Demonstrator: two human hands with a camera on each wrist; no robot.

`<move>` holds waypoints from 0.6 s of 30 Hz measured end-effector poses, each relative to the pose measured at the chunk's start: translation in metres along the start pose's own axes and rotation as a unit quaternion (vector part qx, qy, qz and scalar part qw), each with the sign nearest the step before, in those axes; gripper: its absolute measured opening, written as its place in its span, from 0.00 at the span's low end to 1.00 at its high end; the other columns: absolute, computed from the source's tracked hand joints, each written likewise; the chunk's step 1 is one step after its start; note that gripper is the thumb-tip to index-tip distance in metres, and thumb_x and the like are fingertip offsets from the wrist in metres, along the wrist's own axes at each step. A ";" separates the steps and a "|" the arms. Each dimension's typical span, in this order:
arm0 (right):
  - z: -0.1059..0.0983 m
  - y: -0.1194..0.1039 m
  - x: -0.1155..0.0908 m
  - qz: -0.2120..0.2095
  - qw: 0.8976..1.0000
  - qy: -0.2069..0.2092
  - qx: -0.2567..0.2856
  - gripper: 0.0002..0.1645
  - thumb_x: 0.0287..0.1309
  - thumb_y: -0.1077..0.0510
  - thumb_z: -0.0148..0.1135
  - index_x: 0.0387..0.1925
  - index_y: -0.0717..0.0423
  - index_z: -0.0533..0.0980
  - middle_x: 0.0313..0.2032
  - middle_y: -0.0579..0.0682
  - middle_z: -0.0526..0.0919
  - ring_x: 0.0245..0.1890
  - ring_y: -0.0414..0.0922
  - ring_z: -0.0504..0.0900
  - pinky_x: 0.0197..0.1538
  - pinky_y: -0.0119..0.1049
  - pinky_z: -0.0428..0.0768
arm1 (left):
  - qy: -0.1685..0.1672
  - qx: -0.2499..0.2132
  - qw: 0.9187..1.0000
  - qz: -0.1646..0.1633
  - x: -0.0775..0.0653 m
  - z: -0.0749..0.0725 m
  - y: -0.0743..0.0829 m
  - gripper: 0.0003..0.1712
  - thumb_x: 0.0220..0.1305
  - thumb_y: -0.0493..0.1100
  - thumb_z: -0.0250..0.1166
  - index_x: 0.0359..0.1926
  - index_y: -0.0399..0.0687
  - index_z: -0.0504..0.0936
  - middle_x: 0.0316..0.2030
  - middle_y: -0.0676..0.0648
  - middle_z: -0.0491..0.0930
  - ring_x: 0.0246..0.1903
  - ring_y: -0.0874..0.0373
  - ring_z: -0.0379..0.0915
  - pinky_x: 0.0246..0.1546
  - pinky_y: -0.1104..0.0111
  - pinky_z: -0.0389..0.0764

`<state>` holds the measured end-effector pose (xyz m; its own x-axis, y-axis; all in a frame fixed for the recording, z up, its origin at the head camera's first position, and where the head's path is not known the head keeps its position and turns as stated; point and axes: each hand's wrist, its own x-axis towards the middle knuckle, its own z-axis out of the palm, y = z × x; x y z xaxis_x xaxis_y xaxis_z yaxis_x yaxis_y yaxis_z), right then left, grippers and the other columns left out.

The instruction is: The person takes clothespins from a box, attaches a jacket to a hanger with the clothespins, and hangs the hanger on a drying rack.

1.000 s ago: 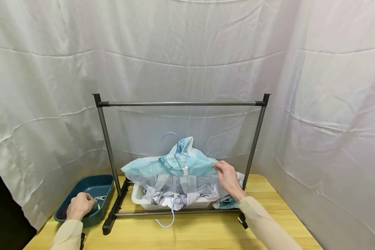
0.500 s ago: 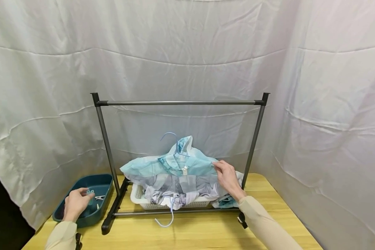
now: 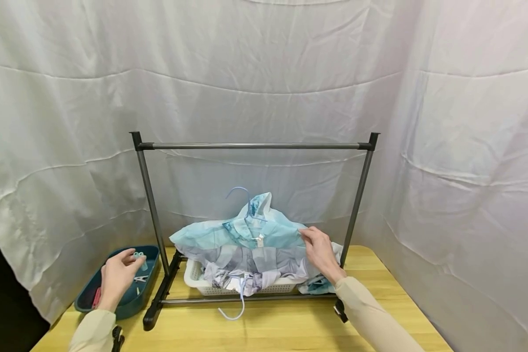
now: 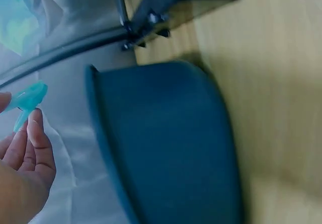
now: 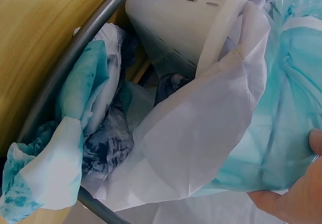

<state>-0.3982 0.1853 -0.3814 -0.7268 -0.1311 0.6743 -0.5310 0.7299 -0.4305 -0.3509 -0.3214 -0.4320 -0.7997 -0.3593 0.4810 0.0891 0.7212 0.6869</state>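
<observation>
Left hand (image 3: 118, 275): thumb and fingertips nearly together, pinching a clothespin (image 4: 31, 96).
Clothespin: translucent teal, over the tub (image 3: 132, 310) at the table's (image 3: 193, 335) left edge, head view.
Right hand (image 3: 322, 252): half-curled, gripping the turquoise top (image 3: 283, 235), seemingly to steady it.
Turquoise top: thin, creased, spread over the white basket (image 3: 195, 278).

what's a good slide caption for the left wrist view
Left hand pinching a turquoise clip near a dark blue basin.

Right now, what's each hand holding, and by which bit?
Left hand pinches a teal clip by its spread ends; right hand, the blue garment by its edge.
</observation>
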 end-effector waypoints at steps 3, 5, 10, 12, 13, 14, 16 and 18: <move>0.000 0.000 0.000 -0.004 1.000 0.005 0.000 0.15 0.67 0.66 0.56 0.51 0.59 0.82 0.35 0.51 0.82 0.32 0.44 0.80 0.35 0.37 0.77 | 0.002 -0.010 1.000 0.014 -0.002 0.005 0.008 0.27 0.67 0.52 0.63 0.59 0.37 0.78 0.46 0.33 0.84 0.45 0.38 0.80 0.39 0.54 0.83; 0.000 0.000 0.000 -0.004 1.000 0.004 0.001 0.15 0.67 0.66 0.56 0.51 0.60 0.82 0.35 0.51 0.82 0.31 0.43 0.79 0.35 0.36 0.77 | 0.009 -0.015 1.000 0.026 -0.003 0.008 0.013 0.25 0.66 0.51 0.64 0.57 0.40 0.80 0.44 0.35 0.85 0.43 0.41 0.81 0.34 0.63 0.82; 0.000 0.001 -0.001 0.002 1.000 -0.003 0.004 0.16 0.68 0.65 0.55 0.52 0.58 0.82 0.35 0.51 0.82 0.33 0.43 0.80 0.36 0.36 0.77 | 0.038 -0.020 0.997 0.057 -0.007 0.017 0.027 0.19 0.63 0.47 0.68 0.52 0.44 0.83 0.38 0.42 0.86 0.38 0.50 0.80 0.28 0.76 0.73; 0.000 0.001 -0.001 0.002 1.000 -0.002 0.006 0.16 0.68 0.65 0.55 0.52 0.58 0.82 0.35 0.51 0.82 0.33 0.44 0.80 0.36 0.37 0.78 | 0.049 -0.026 0.996 0.067 -0.009 0.021 0.035 0.18 0.61 0.45 0.69 0.52 0.45 0.83 0.37 0.44 0.86 0.37 0.52 0.79 0.28 0.77 0.72; 0.000 0.001 -0.001 0.001 1.000 -0.002 0.007 0.16 0.68 0.65 0.55 0.52 0.58 0.82 0.36 0.51 0.82 0.33 0.44 0.80 0.36 0.37 0.78 | 0.052 -0.030 0.995 0.074 -0.010 0.023 0.040 0.19 0.61 0.45 0.69 0.52 0.45 0.83 0.36 0.44 0.86 0.36 0.52 0.79 0.29 0.77 0.72; 0.000 0.001 -0.001 0.001 1.000 -0.001 0.007 0.16 0.68 0.65 0.55 0.52 0.58 0.82 0.36 0.51 0.82 0.33 0.44 0.80 0.36 0.37 0.78 | 0.054 -0.033 0.995 0.082 -0.010 0.024 0.044 0.19 0.61 0.44 0.70 0.53 0.45 0.83 0.36 0.44 0.86 0.36 0.53 0.79 0.29 0.77 0.72; 0.000 0.000 -0.001 0.002 1.000 -0.002 0.008 0.16 0.68 0.65 0.55 0.52 0.58 0.82 0.36 0.52 0.82 0.33 0.44 0.80 0.36 0.37 0.77 | 0.052 -0.038 0.993 0.101 -0.012 0.027 0.054 0.20 0.60 0.43 0.70 0.54 0.44 0.83 0.34 0.44 0.86 0.32 0.54 0.78 0.25 0.76 0.71; -0.001 -0.001 -0.001 0.004 1.000 -0.004 0.009 0.16 0.68 0.65 0.55 0.52 0.58 0.82 0.36 0.52 0.82 0.32 0.44 0.79 0.35 0.37 0.77 | 0.046 -0.043 0.991 0.121 -0.015 0.030 0.064 0.21 0.60 0.43 0.70 0.54 0.43 0.83 0.34 0.44 0.86 0.28 0.57 0.76 0.23 0.74 0.71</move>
<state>-0.3971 0.1852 -0.3811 -0.7343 -0.1319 0.6658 -0.5332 0.7191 -0.4456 -0.3511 -0.2523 -0.4116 -0.6912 -0.2367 0.6828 0.3260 0.7411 0.5870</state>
